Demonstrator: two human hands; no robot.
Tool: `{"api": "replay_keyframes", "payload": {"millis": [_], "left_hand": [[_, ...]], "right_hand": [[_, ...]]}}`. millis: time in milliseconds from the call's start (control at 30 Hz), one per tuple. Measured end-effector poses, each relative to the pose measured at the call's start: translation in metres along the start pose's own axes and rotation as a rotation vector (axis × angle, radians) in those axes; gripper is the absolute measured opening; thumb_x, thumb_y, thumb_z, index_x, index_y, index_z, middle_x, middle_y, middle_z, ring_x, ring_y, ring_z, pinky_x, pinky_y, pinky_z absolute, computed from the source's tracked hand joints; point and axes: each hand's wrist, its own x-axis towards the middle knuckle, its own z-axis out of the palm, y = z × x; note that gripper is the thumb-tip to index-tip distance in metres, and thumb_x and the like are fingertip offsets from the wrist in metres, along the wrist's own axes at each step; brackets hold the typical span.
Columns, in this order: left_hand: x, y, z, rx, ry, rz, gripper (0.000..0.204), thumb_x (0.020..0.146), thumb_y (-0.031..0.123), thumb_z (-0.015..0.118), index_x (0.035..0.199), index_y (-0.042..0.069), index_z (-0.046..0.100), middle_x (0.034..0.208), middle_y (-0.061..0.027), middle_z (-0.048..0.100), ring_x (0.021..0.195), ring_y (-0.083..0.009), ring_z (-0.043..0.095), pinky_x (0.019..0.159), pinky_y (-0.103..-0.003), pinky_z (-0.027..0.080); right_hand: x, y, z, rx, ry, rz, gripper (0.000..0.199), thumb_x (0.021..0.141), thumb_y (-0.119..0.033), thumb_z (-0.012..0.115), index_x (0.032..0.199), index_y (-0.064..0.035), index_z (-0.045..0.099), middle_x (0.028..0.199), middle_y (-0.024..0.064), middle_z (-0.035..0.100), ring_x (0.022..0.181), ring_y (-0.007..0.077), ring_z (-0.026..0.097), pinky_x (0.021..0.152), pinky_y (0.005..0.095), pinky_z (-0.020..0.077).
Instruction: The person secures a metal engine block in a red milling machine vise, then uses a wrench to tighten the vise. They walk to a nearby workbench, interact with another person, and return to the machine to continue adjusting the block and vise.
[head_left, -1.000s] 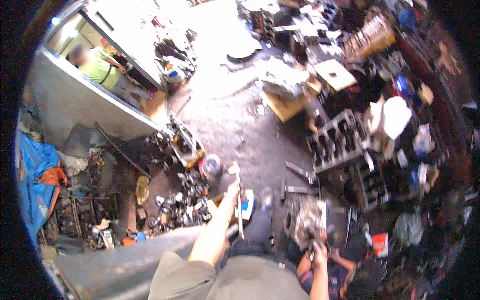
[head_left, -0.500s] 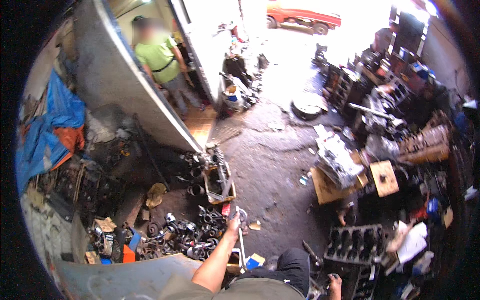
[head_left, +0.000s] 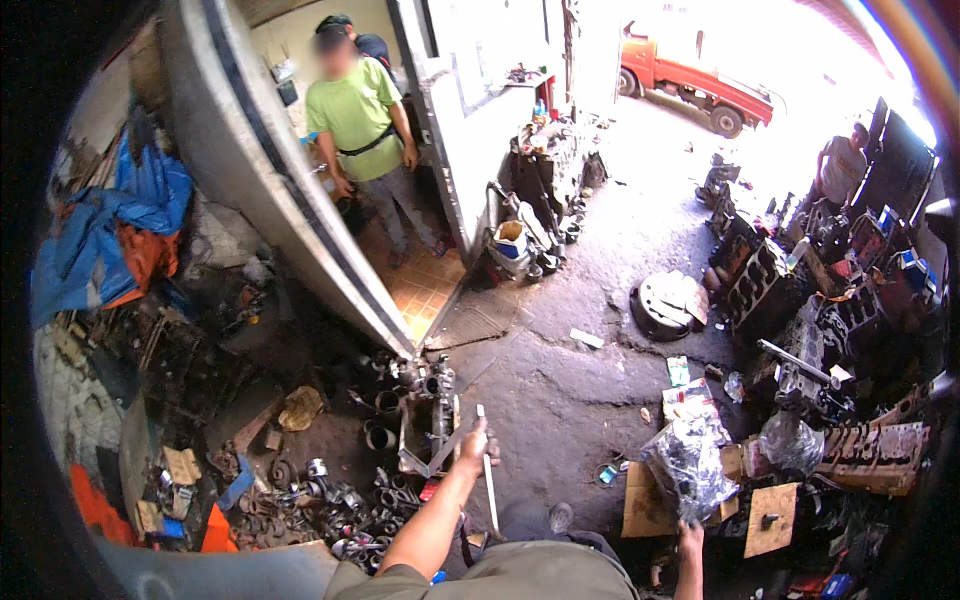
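Fingers of left hand (head_left: 474, 446) wrapped round thin, straight metal rod (head_left: 488, 480); right hand (head_left: 689, 538) low, grip unclear.

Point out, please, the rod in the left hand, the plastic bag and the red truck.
rod (head_left: 489, 480), head view, mid-shaft below the left hand
plastic bag (head_left: 688, 465), head view, its crumpled middle
red truck (head_left: 700, 82), head view, its side

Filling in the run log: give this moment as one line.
left hand: grips long thin metal rod | right hand: touches clear plastic bag of dark parts | setting: oil-stained concrete floor
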Motion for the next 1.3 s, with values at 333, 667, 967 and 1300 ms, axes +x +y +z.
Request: {"api": "replay_keyframes", "payload": {"millis": [333,667,967,1300], "left_hand": [[0.22,0.203,0.109,-0.202,0.179,0.257,0.047,0.093,0.062,0.041,0.07,0.021,0.038,0.045,0.0018,0.031,0.034,-0.0154,0.028,0.036,-0.031,0.023],[0.435,0.44,0.469,0.046,-0.242,0.314,0.044,0.097,0.054,0.041,0.072,0.018,0.039,0.053,0.0019,0.035,0.038,-0.0123,0.037,0.033,-0.028,0.029],[0.662,0.568,0.775,0.068,-0.275,0.519,0.044,0.096,0.054,0.045,0.075,0.015,0.04,0.053,0.0001,0.037,0.039,-0.0127,0.038,0.033,-0.026,0.031],[0.885,0.748,0.931,-0.06,-0.062,0.593,0.046,0.094,0.057,0.045,0.072,0.017,0.039,0.051,0.0021,0.035,0.039,-0.0106,0.036,0.036,-0.026,0.033]], "right_hand": [[0.311,-0.262,0.187,0.119,-0.618,0.221,0.017,0.089,-0.024,0.064,0.096,-0.0088,0.061,0.072,-0.0002,0.057,0.059,0.0102,0.051,0.05,0.0297,0.0432],[0.543,-0.415,0.268,0.638,-0.464,0.534,0.012,0.089,-0.019,0.064,0.096,-0.0107,0.062,0.077,-0.0005,0.059,0.065,0.0123,0.056,0.056,0.0278,0.0443],[0.897,-0.536,0.355,0.674,-0.421,0.429,0.014,0.091,-0.019,0.059,0.102,-0.0094,0.058,0.08,0.0023,0.06,0.064,0.0134,0.057,0.05,0.0285,0.0451],[1.25,-0.774,0.415,0.575,-0.59,0.306,0.014,0.091,-0.018,0.062,0.101,-0.0084,0.06,0.076,0.0029,0.063,0.06,0.0129,0.058,0.046,0.0256,0.0443]]}}
